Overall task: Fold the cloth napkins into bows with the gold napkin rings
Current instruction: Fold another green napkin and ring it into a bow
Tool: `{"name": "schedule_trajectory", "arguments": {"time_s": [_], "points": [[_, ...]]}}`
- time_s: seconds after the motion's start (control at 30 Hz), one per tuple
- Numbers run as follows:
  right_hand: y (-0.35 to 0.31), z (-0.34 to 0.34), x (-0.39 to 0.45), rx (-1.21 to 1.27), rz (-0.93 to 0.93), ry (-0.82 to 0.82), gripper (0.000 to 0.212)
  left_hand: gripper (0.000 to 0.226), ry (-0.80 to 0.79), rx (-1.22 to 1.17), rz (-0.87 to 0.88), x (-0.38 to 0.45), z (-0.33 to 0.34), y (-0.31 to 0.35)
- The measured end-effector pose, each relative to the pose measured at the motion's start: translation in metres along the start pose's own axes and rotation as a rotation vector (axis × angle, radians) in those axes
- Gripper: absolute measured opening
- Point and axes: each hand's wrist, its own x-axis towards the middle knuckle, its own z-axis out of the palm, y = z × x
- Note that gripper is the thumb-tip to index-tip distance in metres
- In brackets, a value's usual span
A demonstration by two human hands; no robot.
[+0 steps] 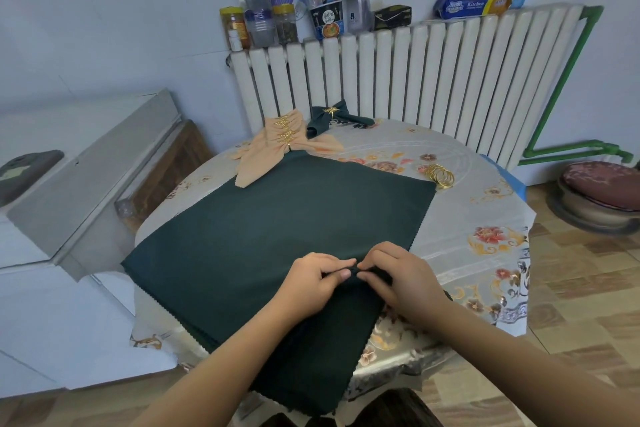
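1. Round table (485, 253) with a floral plastic cover, set against a white radiator (415, 73) on the far side.
2. Dark green napkin (277, 229) lies spread flat over the middle of the table. Its near end hangs over the near edge; its far edge stops short of the table's far edge. More green layers show along its left side, so it appears to lie on a stack.
3. Left hand (311, 281) and right hand (401, 281) meet close together over the near-middle part of the napkin, both palm down.
4. Each hand has fingers and thumb curled, pinching a small raised fold of the green cloth. The two sets of fingertips nearly touch across that fold.
5. Both forearms reach in from the near edge, over the hanging part of the napkin.
6. Gold rings (440, 175): a small cluster, loose on the table near its right edge, just beside the napkin's far right corner.
7. Peach bows (284, 146): several finished ones piled near the far edge, each with a gold ring at its middle. The tail of one overlaps the far edge of the green napkin.
8. Green bow (332, 118): one finished, gold ring on it, at the far edge just right of the peach pile, close to the radiator.
9. Jars and bottles (263, 21) stand on top of the radiator at its left end; a wrapped roll (474, 3) lies farther right.
10. Stool with a red cushion (602, 191) on the floor, right of the table.
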Motion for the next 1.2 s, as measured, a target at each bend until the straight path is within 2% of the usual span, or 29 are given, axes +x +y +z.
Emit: {"name": "schedule_trajectory", "arguments": {"time_s": [0.2, 0.43, 0.57, 0.67, 0.73, 0.9, 1.07, 1.2], "points": [[0.032, -0.029, 0.036, -0.010, 0.177, 0.043, 0.031, 0.025, 0.053, 0.026, 0.017, 0.047, -0.012, 0.006], [0.126, -0.039, 0.070, -0.106, 0.701, 0.141, 0.023, 0.026, 0.211, 0.154, 0.061, 0.115, 0.002, -0.009], [0.167, -0.040, 0.083, -0.143, 0.869, 0.200, 0.038, 0.027, 0.252, 0.204, 0.114, 0.140, 0.018, -0.019], [0.188, -0.037, 0.093, -0.169, 0.958, 0.184, 0.055, 0.028, 0.261, 0.219, 0.135, 0.150, 0.029, -0.026], [0.196, -0.035, 0.099, -0.215, 0.984, 0.137, 0.060, 0.028, 0.270, 0.222, 0.160, 0.153, 0.034, -0.030], [0.210, -0.029, 0.109, -0.345, 0.974, 0.047, 0.047, 0.029, 0.288, 0.214, 0.167, 0.154, 0.041, -0.040], [0.204, -0.034, 0.098, -0.167, 1.006, 0.153, 0.047, 0.029, 0.308, 0.202, 0.149, 0.148, 0.036, -0.039], [0.179, -0.050, 0.078, -0.086, 0.938, 0.217, 0.049, 0.027, 0.330, 0.184, 0.124, 0.135, 0.023, -0.036]]}}
